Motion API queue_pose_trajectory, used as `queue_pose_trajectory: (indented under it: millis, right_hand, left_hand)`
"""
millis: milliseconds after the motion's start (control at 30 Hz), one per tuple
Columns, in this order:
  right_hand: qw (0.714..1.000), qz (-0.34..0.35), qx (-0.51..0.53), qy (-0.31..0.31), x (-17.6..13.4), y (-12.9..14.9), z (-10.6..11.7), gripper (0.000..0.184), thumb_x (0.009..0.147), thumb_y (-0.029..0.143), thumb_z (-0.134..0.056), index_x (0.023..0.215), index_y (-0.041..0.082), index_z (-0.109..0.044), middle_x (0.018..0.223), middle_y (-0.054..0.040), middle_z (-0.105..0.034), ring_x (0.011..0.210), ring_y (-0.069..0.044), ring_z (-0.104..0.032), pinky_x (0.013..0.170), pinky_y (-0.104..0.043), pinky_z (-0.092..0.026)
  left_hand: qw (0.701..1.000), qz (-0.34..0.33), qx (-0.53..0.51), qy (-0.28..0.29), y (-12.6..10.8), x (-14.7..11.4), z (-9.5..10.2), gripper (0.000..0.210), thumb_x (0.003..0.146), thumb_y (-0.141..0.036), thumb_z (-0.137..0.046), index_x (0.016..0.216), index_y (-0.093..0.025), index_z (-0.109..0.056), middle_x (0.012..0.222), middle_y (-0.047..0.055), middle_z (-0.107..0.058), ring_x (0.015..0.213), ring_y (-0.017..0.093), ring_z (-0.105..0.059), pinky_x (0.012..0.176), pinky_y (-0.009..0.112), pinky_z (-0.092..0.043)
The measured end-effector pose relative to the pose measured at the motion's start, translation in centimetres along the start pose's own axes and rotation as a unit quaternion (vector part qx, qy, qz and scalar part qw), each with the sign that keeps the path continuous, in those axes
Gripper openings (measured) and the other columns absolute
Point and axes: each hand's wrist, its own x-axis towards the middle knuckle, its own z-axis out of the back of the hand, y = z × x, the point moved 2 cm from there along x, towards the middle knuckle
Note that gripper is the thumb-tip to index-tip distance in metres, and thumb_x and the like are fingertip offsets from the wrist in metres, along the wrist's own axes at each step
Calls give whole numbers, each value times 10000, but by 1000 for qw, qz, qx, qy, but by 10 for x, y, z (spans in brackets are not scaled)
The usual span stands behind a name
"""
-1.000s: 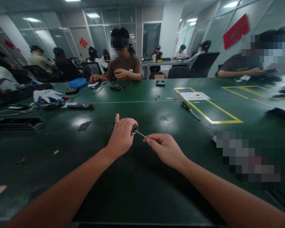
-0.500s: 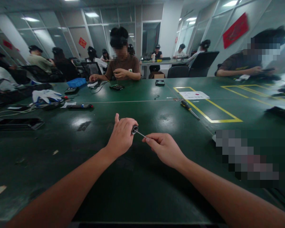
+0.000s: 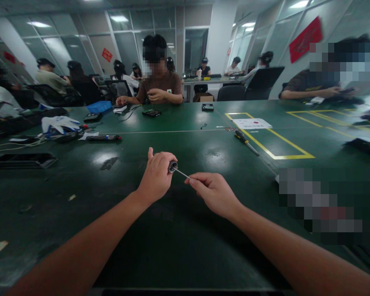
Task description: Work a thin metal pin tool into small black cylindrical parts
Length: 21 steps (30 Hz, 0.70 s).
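Above the green table (image 3: 185, 246), my left hand (image 3: 158, 174) is closed around a small dark cylindrical part (image 3: 172, 166) with a round hollow end facing right. Most of that part is hidden by my fingers. My right hand (image 3: 214, 192) pinches a thin metal rod (image 3: 182, 173) between thumb and fingertips. The rod's far tip reaches into the open end of the cylindrical part. Whether the rod has a handle inside my right palm cannot be seen.
A yellow-and-black screwdriver (image 3: 246, 142) lies ahead to the right, near a white paper (image 3: 252, 123). White gloves (image 3: 60, 124), a dark pen-like tool (image 3: 103, 138) and a blue bin (image 3: 99, 107) are at the left. A person (image 3: 160, 84) works across the table.
My left hand and the cylindrical part have shifted slightly left, and the part's open end is turned a little. My right hand stays almost still with the rod.
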Motion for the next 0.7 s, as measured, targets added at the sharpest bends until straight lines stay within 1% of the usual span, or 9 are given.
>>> queue_pose_trajectory:
  millis: [167,367,533,700]
  right_hand:
    - [1000,-5,-3,4,1,-2,-1,302,965,341,-522,895,185,-771,554,53,-460,475,-96,-390,498,-256,-284]
    - [1000,-9,-13,3,0,-1,-1,313,969,354,-522,854,189,-762,565,48,-471,489,-99,-398,513,-261,-293]
    - [1000,-14,-14,3,1,-2,-3,313,971,358,-522,915,188,-779,572,45,-487,497,-103,-405,519,-262,-302]
    - [1000,0,6,11,-1,0,-1,316,967,364,-527,908,181,-777,579,38,-490,509,-106,-405,516,-257,-303]
  left_hand:
    - [1000,-14,10,-3,-1,0,0,185,933,-90,-495,1065,-213,-534,1043,43,-648,1032,221,-612,1237,657,-170]
    - [999,-28,18,2,-2,0,1,174,940,-103,-491,1070,-201,-550,1056,57,-656,1048,229,-614,1241,659,-154]
    - [999,-27,26,7,-2,0,1,189,942,-106,-471,1078,-201,-562,1069,63,-665,1051,234,-617,1242,667,-140]
    - [999,-21,24,8,0,0,1,189,930,-102,-485,1069,-213,-549,1065,57,-661,1051,234,-619,1242,669,-135]
